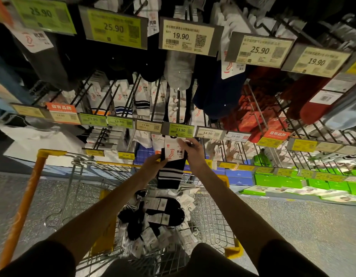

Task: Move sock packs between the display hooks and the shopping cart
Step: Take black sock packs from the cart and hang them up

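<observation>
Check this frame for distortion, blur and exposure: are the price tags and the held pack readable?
Head view: heavy wide-angle bending, straight lines bow and fan outward; the 19.90 tag reads sharply, the 25.90 tag at the top left is softer; top corners fall dark; the striped sock pack, gripped by left hand and right hand, is crisp, no motion blur.

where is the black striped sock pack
Head view, centre: the black sock pack with white stripes is held by the left hand and right hand, under the green 13.90 price tag, above the wire shopping cart.
</observation>
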